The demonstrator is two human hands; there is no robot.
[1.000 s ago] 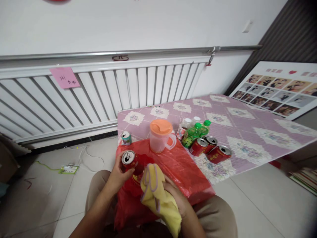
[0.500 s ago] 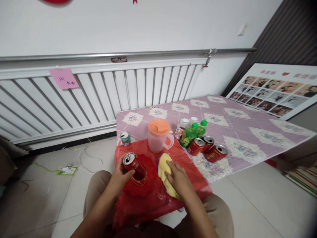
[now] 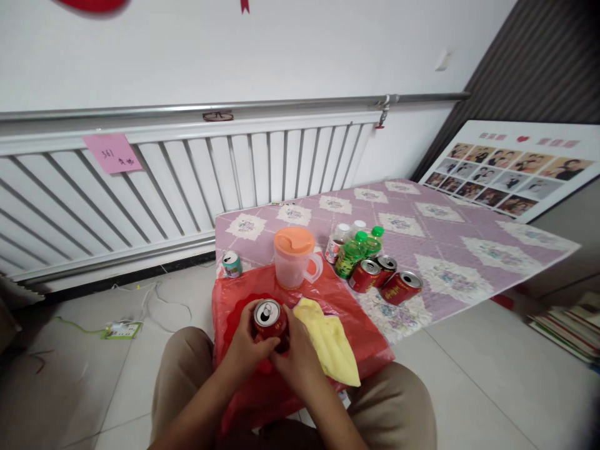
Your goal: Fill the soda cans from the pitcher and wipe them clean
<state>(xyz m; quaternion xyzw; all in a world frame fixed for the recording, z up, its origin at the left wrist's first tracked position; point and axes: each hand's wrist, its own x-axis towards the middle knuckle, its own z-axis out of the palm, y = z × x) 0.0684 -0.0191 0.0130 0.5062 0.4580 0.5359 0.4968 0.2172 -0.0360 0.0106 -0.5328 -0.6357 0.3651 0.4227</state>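
Note:
A red can (image 3: 270,319) with an opened silver top is upright between my two hands, above a red sheet (image 3: 253,281) on the table. My left hand (image 3: 250,344) wraps round its left side, and my right hand (image 3: 295,350) closes on its right side. Just right of my right hand lies a crumpled yellow cloth (image 3: 330,344). Beyond the can stands a clear pitcher (image 3: 289,265) with an orange lid. A small teal can (image 3: 232,265) is at the table's left edge.
Right of the pitcher, several bottles (image 3: 350,253) with white or green caps stand by three dark red cans (image 3: 402,289). The patterned tablecloth (image 3: 440,250) runs to the right. Behind it is a white radiator (image 3: 267,165). A photo board (image 3: 506,169) leans at the right.
My right hand has let go of the yellow cloth and moved left onto the red can. My left hand and the can have shifted right. The view has turned slightly.

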